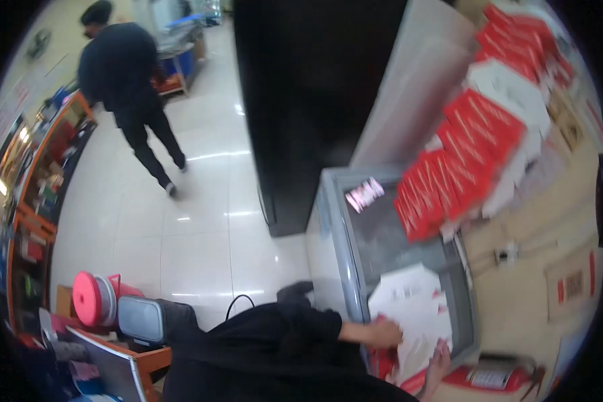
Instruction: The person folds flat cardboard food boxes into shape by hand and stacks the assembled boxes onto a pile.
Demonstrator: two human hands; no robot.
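Note:
A white cardboard box blank [415, 305] with red on its underside and edges lies on the glass top of a chest freezer. My left hand [385, 331], coming from a black sleeve, is closed at the blank's near-left edge, by a red part of it. On the opposite edge, my right hand [439, 358] pinches the cardboard with bent fingers. Both hands are somewhat blurred. A phone with a lit screen [365, 194] rests farther back on the freezer [472, 315].
Stacked red and white box blanks [455, 154] lean against the wall behind the freezer. A fire extinguisher [492, 378] is beside my right hand. A tall black cabinet [308, 114] stands left of the freezer. A person in dark clothes [124, 74] is on the tiled floor.

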